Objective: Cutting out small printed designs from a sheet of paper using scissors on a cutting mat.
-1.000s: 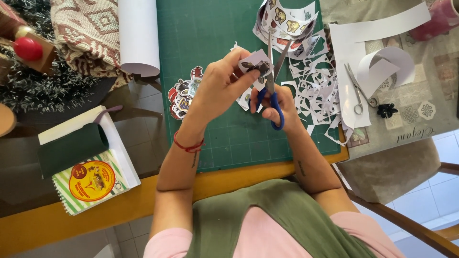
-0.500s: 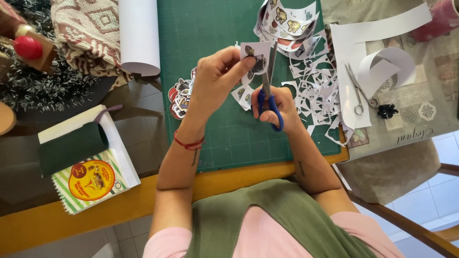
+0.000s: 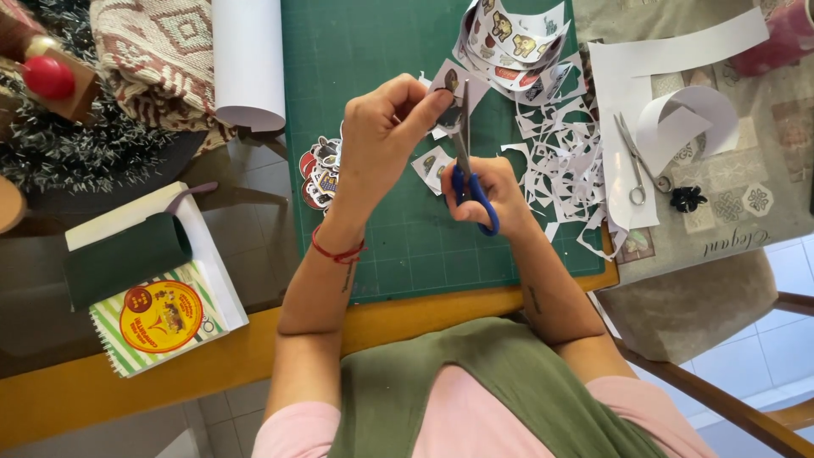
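Paper cutout: small printed piece [image 3: 448, 82] pinched at the left hand [image 3: 383, 136] fingertips, above the green cutting mat [image 3: 365, 51]
Right hand [image 3: 487, 188]: grip closed through the blue-handled scissors [image 3: 469, 161], blades pointing up into the cutout
Scraps: white offcuts [image 3: 560, 165] just right of the scissors

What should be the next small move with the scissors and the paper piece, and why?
Probably close the blue-handled scissors a little further along the picture's edge. The left hand pinches the small printed paper piece above the green cutting mat, the right hand holds the scissors, and white margin remains around the picture.
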